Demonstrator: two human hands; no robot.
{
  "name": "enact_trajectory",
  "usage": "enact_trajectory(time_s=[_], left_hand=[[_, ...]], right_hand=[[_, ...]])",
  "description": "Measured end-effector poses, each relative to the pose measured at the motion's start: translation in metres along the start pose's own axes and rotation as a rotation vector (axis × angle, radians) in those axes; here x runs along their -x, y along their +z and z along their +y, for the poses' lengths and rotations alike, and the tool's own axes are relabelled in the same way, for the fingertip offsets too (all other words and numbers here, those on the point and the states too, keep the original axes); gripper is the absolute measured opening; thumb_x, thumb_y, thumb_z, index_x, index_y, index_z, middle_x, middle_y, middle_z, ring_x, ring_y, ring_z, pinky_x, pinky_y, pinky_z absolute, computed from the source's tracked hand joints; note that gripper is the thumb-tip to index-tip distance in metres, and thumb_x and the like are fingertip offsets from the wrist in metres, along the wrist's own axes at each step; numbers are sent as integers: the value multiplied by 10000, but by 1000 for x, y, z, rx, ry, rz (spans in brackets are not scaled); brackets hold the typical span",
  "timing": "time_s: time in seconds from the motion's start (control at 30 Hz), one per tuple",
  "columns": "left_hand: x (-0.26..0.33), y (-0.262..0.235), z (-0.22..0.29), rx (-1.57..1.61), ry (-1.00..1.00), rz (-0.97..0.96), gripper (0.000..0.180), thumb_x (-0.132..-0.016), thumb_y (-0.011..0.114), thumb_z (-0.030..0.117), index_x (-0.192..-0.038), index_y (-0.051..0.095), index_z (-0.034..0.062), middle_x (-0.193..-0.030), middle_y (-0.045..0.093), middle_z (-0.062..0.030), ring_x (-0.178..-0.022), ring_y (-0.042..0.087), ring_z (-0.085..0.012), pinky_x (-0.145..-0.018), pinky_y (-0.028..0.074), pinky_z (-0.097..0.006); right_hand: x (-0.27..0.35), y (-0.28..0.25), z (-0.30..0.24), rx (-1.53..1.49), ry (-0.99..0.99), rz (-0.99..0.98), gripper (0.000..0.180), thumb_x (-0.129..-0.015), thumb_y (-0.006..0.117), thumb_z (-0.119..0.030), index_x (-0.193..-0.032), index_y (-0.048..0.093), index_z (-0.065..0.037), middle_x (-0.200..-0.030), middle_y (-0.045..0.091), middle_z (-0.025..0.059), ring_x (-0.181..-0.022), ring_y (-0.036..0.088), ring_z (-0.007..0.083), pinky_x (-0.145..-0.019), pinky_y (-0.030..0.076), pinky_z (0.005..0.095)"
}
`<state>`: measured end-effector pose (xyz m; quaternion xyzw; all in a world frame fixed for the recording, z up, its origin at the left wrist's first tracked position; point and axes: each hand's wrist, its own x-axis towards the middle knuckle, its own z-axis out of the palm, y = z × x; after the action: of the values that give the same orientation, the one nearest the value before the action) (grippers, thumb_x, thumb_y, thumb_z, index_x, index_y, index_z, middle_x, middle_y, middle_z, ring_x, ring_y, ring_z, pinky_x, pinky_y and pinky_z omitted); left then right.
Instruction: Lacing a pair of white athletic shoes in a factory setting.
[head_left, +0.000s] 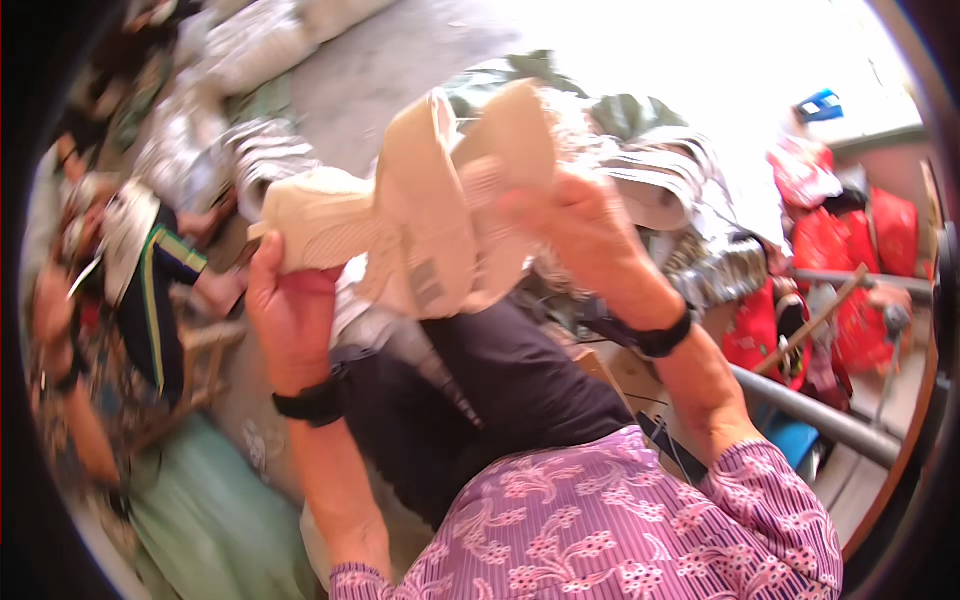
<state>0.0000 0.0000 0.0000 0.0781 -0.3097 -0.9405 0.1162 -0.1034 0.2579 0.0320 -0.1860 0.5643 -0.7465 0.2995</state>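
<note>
Several beige shoe uppers are held up in front of me, fanned side by side. My left hand (295, 310) grips the lower edge of the leftmost upper (325, 215), its thumb pressed upright against the side. The middle upper (425, 190) stands on end and has a small grey patch (425, 282) low down. At the right, my right hand (595, 235) is closed on the edge of another upper (515, 125); its fingers lie across the front and are blurred by motion. The lower ends of the uppers hang over my dark trousers.
Stacked white and grey uppers (660, 180) lie ahead to the right. Beyond a metal bar (820, 415) are red bags (860, 240). On the left a co-worker in dark trousers (150, 300) sits near a green sack (215, 500). Large white sacks (255, 45) lie behind.
</note>
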Motion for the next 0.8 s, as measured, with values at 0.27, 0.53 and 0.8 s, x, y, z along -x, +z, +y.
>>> enact_trajectory(time_s=[0.27, 0.53, 0.8], left_hand=[[132, -14, 114, 31, 492, 300, 199, -905, 489, 151, -1055, 575, 52, -1007, 623, -44, -763, 534, -140, -594, 401, -304], [199, 9, 157, -11, 667, 134, 296, -908, 489, 175, -1169, 522, 42, -1155, 586, -97, -1003, 558, -237, -747, 457, -393], [205, 56, 177, 50, 643, 12, 325, -910, 422, 172, -1176, 527, 17, -1204, 569, -84, -1126, 498, -240, -982, 325, -446]], right_hand=[[19, 21, 2, -498, -66, 133, 345, -908, 520, -72, -1229, 438, 26, -1141, 566, 130, -955, 615, 229, -836, 526, 342], [62, 107, 59, -585, 234, -25, 348, -852, 510, 44, -1197, 468, 22, -1098, 580, 142, -982, 601, 245, -830, 523, 354], [82, 164, 106, -548, 346, 0, 334, -850, 501, 28, -1180, 471, -4, -1105, 558, 100, -992, 566, 193, -845, 491, 329]])
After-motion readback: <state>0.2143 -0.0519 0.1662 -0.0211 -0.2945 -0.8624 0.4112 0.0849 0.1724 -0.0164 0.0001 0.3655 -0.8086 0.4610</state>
